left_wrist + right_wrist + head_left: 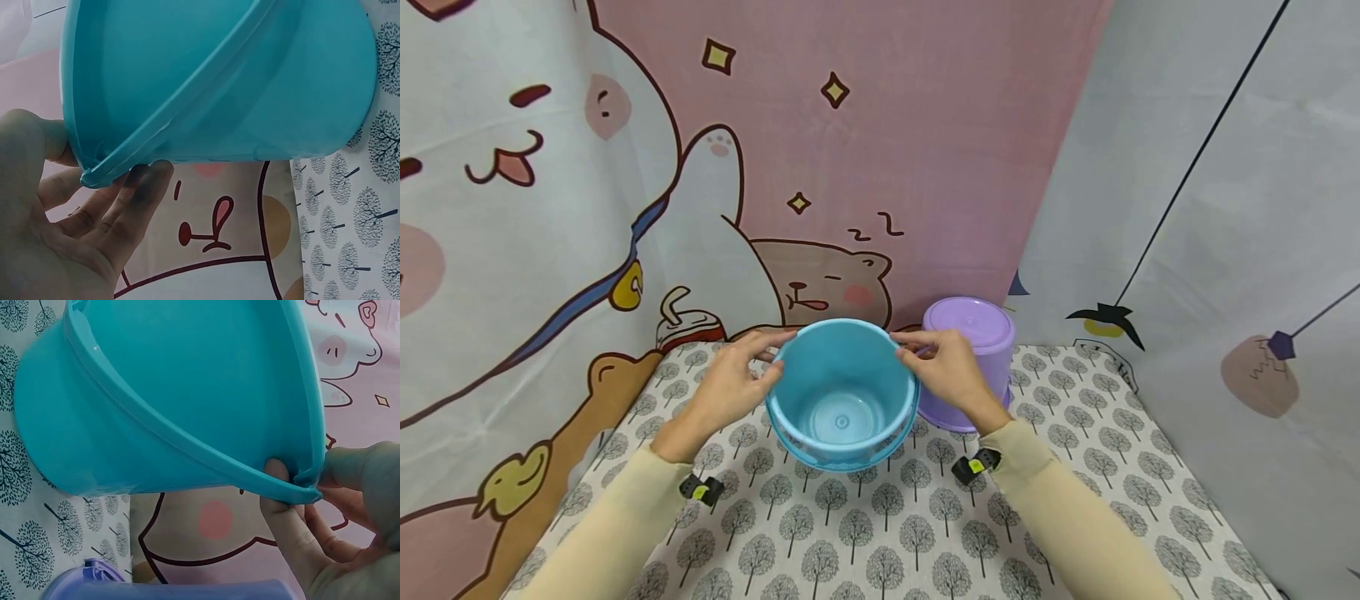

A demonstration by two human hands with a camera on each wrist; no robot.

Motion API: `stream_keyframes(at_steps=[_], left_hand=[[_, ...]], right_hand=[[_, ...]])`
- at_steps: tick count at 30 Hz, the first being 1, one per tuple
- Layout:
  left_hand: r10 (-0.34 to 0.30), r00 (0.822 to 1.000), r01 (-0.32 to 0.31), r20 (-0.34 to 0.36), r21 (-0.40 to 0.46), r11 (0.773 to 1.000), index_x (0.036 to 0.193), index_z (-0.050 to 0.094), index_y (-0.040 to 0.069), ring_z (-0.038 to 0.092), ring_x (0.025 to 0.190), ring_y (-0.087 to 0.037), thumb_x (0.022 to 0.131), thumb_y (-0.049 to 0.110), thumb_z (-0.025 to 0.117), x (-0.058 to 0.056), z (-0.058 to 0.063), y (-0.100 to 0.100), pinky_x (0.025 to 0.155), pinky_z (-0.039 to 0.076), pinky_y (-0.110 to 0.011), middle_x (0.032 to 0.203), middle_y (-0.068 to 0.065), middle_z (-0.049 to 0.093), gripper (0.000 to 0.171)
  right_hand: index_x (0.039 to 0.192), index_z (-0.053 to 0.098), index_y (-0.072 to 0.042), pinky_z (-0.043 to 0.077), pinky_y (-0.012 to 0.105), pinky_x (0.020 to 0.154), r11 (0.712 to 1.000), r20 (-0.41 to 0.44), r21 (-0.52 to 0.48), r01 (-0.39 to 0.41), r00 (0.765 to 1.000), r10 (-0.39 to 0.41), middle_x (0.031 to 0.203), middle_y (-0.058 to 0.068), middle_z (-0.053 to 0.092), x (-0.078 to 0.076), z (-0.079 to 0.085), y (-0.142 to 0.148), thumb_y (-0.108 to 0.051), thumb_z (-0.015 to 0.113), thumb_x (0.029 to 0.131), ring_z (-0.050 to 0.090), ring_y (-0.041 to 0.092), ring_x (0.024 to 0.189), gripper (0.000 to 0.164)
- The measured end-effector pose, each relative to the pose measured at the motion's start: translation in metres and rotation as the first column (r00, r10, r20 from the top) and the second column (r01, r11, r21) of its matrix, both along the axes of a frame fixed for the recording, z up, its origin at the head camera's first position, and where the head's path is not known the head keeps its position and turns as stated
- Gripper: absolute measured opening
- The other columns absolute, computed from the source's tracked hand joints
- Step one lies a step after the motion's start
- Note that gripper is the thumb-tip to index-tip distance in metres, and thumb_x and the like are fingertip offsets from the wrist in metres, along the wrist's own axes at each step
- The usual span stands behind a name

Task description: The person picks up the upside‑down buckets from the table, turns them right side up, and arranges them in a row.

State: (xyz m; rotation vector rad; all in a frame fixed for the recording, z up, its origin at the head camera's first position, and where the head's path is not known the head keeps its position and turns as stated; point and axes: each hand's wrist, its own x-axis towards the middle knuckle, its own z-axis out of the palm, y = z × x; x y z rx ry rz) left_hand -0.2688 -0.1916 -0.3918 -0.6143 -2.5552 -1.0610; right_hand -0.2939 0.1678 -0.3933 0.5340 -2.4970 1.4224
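A blue plastic bucket (841, 392) stands upright on the patterned cloth, its mouth toward the head camera. Its handle (187, 94) hangs down across the near side in both wrist views. My left hand (733, 379) pinches the rim at the left, thumb on top and fingers beneath by the handle joint. On the opposite side, my right hand (951, 367) grips the rim in the same way, with one fingertip behind the handle (181, 440) in the right wrist view. The inside of the bucket shows only its round base.
Just right of the blue bucket stands an upside-down purple bucket (970, 325), close behind my right hand. A cloth printed with trees (887, 533) covers the table. Cartoon curtains (925, 150) hang at the back and along both sides.
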Motion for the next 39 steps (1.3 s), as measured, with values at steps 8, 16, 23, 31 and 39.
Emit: stream_keyframes(at_steps=[8, 16, 23, 31, 39], left_hand=[[0.010, 1.000, -0.010, -0.008, 0.003, 1.000, 0.159, 0.072, 0.010, 0.082, 0.118, -0.040, 0.108, 0.005, 0.072, -0.005, -0.005, -0.002, 0.066, 0.066, -0.026, 0.144, -0.022, 0.078, 0.051], [0.024, 1.000, -0.024, 0.015, 0.008, 1.000, 0.161, 0.070, 0.010, 0.082, 0.120, -0.042, 0.112, 0.008, 0.069, -0.010, -0.010, -0.002, 0.071, 0.071, -0.028, 0.150, -0.024, 0.076, 0.049], [0.029, 0.999, -0.029, 0.024, 0.019, 0.999, 0.163, 0.068, 0.009, 0.081, 0.126, -0.045, 0.116, 0.010, 0.067, -0.014, -0.017, -0.005, 0.088, 0.077, -0.051, 0.158, -0.024, 0.072, 0.047], [0.032, 0.998, -0.035, 0.048, 0.049, 0.998, 0.165, 0.066, 0.009, 0.080, 0.129, -0.046, 0.118, 0.012, 0.065, -0.019, -0.027, -0.008, 0.094, 0.076, -0.055, 0.158, -0.023, 0.072, 0.048], [0.042, 0.997, -0.046, 0.071, 0.053, 0.998, 0.167, 0.064, 0.010, 0.078, 0.130, -0.043, 0.119, 0.015, 0.061, -0.022, -0.030, -0.008, 0.098, 0.073, -0.056, 0.159, -0.021, 0.071, 0.048]], right_hand=[[0.136, 0.088, -0.014, 0.071, 0.025, 0.077, 1.000, 0.015, -0.001, 0.006, 1.000, -0.006, 0.120, 0.013, 0.091, -0.002, 0.000, -0.003, -0.014, 0.083, 0.107, 0.088, 0.027, 0.097, 0.029], [0.141, 0.086, -0.014, 0.071, 0.025, 0.079, 0.999, 0.017, -0.032, -0.011, 1.000, 0.011, 0.125, 0.015, 0.090, -0.005, -0.010, -0.003, -0.018, 0.081, 0.111, 0.089, 0.029, 0.099, 0.030], [0.151, 0.079, -0.013, 0.073, 0.034, 0.098, 0.996, 0.044, -0.053, -0.070, 0.996, 0.072, 0.147, 0.013, 0.083, -0.006, -0.019, 0.000, -0.017, 0.079, 0.112, 0.087, 0.036, 0.119, 0.039], [0.161, 0.070, -0.012, 0.067, 0.022, 0.088, 0.990, 0.061, -0.059, -0.125, 0.990, 0.128, 0.145, 0.018, 0.083, -0.008, -0.031, 0.003, -0.021, 0.080, 0.111, 0.086, 0.026, 0.104, 0.052], [0.165, 0.066, -0.008, 0.070, 0.029, 0.096, 0.983, 0.065, -0.097, -0.155, 0.985, 0.162, 0.148, 0.022, 0.080, -0.006, -0.037, 0.002, -0.024, 0.079, 0.113, 0.087, 0.039, 0.114, 0.056]])
